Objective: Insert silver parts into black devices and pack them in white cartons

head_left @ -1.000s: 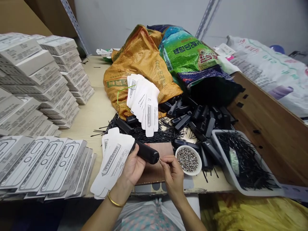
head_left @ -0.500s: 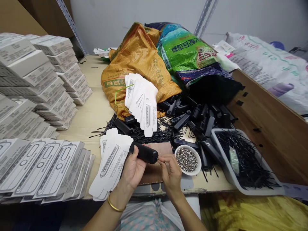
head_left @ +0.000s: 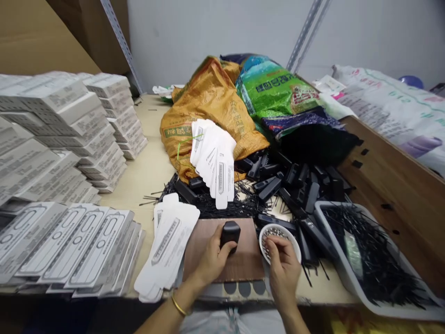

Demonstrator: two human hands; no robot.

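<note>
My left hand (head_left: 216,254) is closed around a black plastic handle-shaped piece (head_left: 230,233), which stands on end over a brown board (head_left: 248,266). Small shiny metal pieces (head_left: 276,232) fill a white bowl (head_left: 296,248) to the right of the board. Over that bowl, my right hand (head_left: 285,266) has its thumb and fingertips pinched together; what is between them, if anything, is too small to make out. Flat white printed cartons (head_left: 174,248) lie left of the board, and a fanned stack of similar cartons (head_left: 215,162) lies beyond it.
Packed white boxes (head_left: 100,246) are stacked along the left. Black plastic pieces (head_left: 271,188) spill from a green sack (head_left: 274,86) beside an orange sack (head_left: 212,106). A clear tub (head_left: 321,211) of thin black strips stands at the right, by a brown cardboard wall (head_left: 392,185).
The black piece has been turned from lying sideways to standing on end, over the board. My right hand has left its end and moved right to the bowl. The view has shifted.
</note>
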